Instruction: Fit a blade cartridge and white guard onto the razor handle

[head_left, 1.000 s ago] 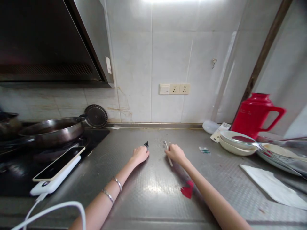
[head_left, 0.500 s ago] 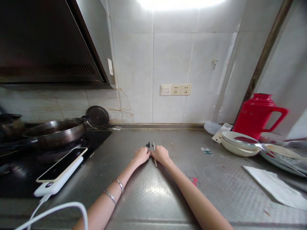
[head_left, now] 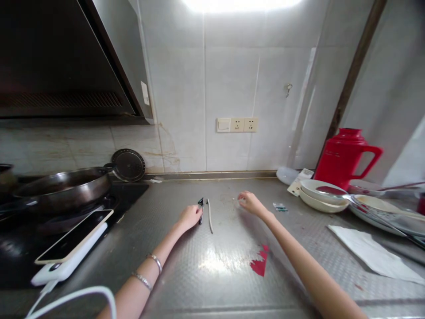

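Observation:
My left hand (head_left: 190, 216) is closed on a slim black tool (head_left: 201, 203) with a wider head, upright against the metal counter. Its exact kind is too small to make out. Just right of it a thin, whitish, slightly bent stick (head_left: 210, 217) lies lengthwise on the counter, untouched. Further right, my right hand (head_left: 251, 204) hovers low over the counter with fingers loosely bent and apart, holding nothing I can see. Close to its fingertips is a tiny white speck (head_left: 233, 199).
Torn red scraps (head_left: 259, 262) and a small clear packet (head_left: 280, 207) lie on the counter. At right stand a red thermos (head_left: 341, 157), stacked bowls (head_left: 322, 201) and a white napkin (head_left: 372, 252). Leftward are a pan (head_left: 63, 190), a phone (head_left: 75, 237) and a white power bank (head_left: 71, 257).
My right hand has moved off the whitish stick to the right, leaving it on the counter. My left hand stays by the black tool. The view has turned slightly right.

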A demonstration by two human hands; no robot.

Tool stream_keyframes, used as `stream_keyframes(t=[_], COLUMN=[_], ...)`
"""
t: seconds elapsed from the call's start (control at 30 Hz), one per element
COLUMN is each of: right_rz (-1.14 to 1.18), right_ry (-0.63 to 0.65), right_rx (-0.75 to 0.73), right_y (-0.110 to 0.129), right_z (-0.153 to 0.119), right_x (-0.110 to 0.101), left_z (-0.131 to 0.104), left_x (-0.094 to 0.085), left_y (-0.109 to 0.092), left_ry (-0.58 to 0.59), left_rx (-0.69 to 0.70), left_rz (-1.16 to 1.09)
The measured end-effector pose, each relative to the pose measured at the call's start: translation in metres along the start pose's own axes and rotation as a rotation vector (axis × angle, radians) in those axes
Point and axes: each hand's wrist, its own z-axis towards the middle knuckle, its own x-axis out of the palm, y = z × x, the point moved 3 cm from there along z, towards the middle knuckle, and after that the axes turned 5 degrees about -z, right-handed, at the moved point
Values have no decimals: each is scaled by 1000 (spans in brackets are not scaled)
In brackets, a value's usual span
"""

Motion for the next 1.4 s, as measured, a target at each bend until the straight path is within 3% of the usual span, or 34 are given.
stream_keyframes(t=[0.07, 0.17, 0.3, 0.53, 0.77, 0.87, 0.97, 1.27, 1.4], right_rz=[-2, 7, -35, -17, -44, -9, 64, 205, 252], right_ry=[4, 53, 204, 270, 247, 202, 133, 153, 154], right_rx=[-18, 73, 226, 297, 214, 195, 142, -125, -194], right_y=[-45, -107, -157, -174, -186, -178, -153, -26, 13], right_z=[-8, -22, -40, -47, -45, -44, -38, 3, 15], right_x=[-14, -31, -39, -30, -25, -26, -23, 19, 35], left_z=[2, 6, 13, 17, 19, 23, 24, 9, 1], left_x=[-1, -5, -8, -3, 0, -1, 0, 5, 5], left_y=[1, 2, 3, 7, 15, 19, 22, 14, 5], left_ry=[-27, -81, -162, -148, -188, -198, -194, -162, -100], left_rx=[4, 15, 10, 8, 28, -1, -28, -102, -89], left_rz=[-37, -88, -137, -220, -335, -362, -367, -223, -81])
